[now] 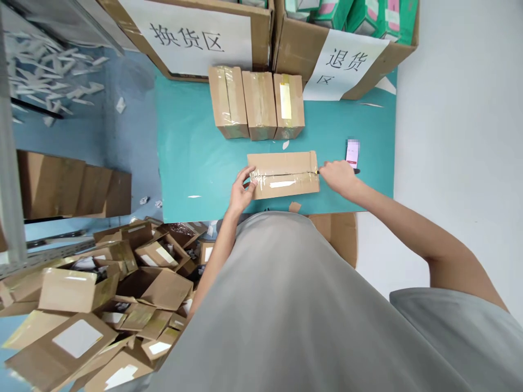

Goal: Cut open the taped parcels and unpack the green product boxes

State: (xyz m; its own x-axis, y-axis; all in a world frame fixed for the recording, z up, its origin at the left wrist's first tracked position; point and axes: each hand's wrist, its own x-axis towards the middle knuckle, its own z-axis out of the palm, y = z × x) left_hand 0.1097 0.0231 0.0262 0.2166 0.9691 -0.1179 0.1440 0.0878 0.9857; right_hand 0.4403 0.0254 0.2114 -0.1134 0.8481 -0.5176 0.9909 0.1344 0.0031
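Note:
A taped cardboard box (284, 161) lies flat on the teal table in front of me, with a dark slit running along the middle of its top. My left hand (243, 190) grips the box's left end, thumb and fingers at that edge. At the opposite end, my right hand (338, 177) is closed around a box cutter (357, 171), whose dark end sticks out behind the fist. The cutter's front tip is at the right end of the slit. Most of its handle is hidden by my fingers.
Three taped boxes (259, 106) stand in a row behind the work. Two large labelled cartons (261, 38) fill the back; the right one holds green packages (363, 19). A phone (352, 152) lies beyond my right hand. Opened boxes (163, 288) pile up at lower left.

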